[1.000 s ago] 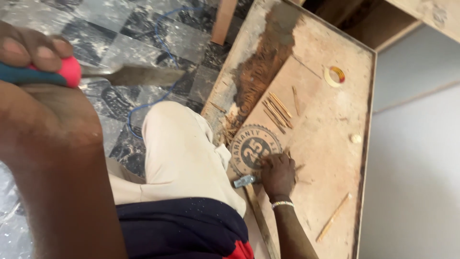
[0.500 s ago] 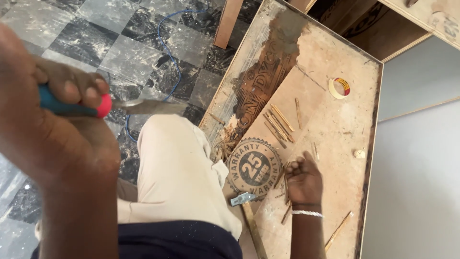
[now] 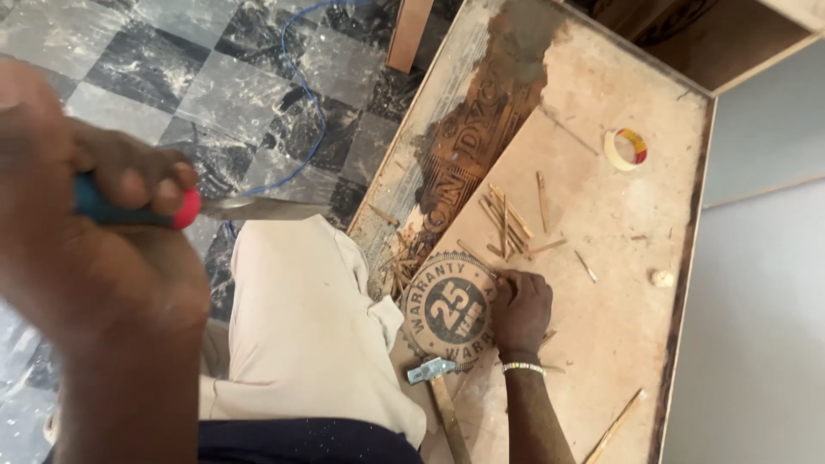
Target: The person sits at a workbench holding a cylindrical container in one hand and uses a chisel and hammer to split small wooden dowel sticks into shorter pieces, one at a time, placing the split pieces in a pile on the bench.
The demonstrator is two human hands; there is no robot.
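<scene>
a worn, pale brown wooden board [image 3: 601, 283] with a raised dark rim, laid flat over a black-and-grey chequered tiled floor [image 3: 215, 103].

thin pale wooden sticks [image 3: 507, 219] are scattered near the board's middle, more splinters [image 3: 400, 258] are heaped at its left edge, and a single long stick [image 3: 614, 427] is seen near the lower right. a small roll of tape [image 3: 626, 149] is set towards the far right, a small pale lump [image 3: 662, 277] near the right rim, and a wooden-handled hammer [image 3: 438, 391] at the near edge. a thin blue cable [image 3: 301, 103] is trailed across the floor.
</scene>
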